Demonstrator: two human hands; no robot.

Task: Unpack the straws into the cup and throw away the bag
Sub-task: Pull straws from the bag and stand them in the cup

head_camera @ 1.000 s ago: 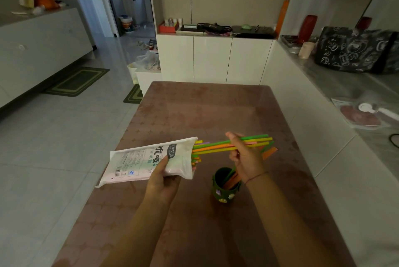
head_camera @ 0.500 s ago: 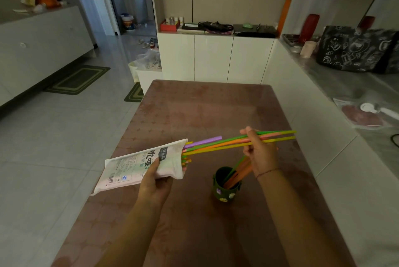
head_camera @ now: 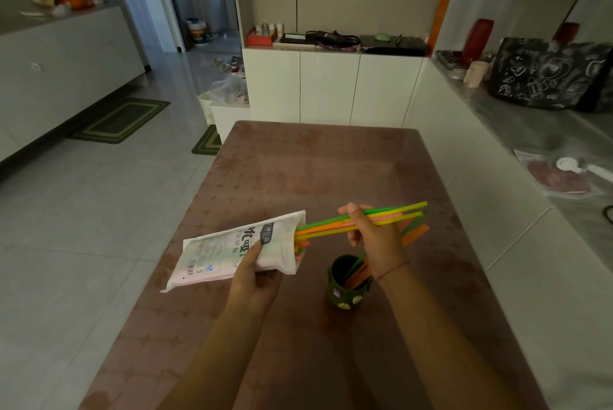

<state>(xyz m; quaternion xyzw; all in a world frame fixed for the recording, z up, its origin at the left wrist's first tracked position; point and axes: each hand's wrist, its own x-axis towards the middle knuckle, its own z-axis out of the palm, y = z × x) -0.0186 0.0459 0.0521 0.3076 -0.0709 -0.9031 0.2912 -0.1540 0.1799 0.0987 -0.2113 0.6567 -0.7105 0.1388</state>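
The straws I'm working on form a loose bundle half out of the bag. Their near ends are inside its open mouth and their far ends fan out past my right hand, which pinches them around the middle between thumb and fingers. My left hand grips the bag from below near its mouth and holds it tilted in the air over the counter. The cup stands on the counter just below my right hand, with orange and green straws leaning in it.

I judge the job to be partway done. Some straws are in the cup, this bundle has yet to go in, and a few short orange and pink ends show at the bag's mouth under the bundle, so more remain inside. The bag is not yet thrown away.

I count one bag and one cup. The bundle looks like five or six straws in green, yellow, orange and pink, but they overlap, so I can't be exact. The cup holds at least three, partly hidden by my wrist. On the floor beyond the counter's far left corner stands what looks like a lined bin, probably where the bag should go
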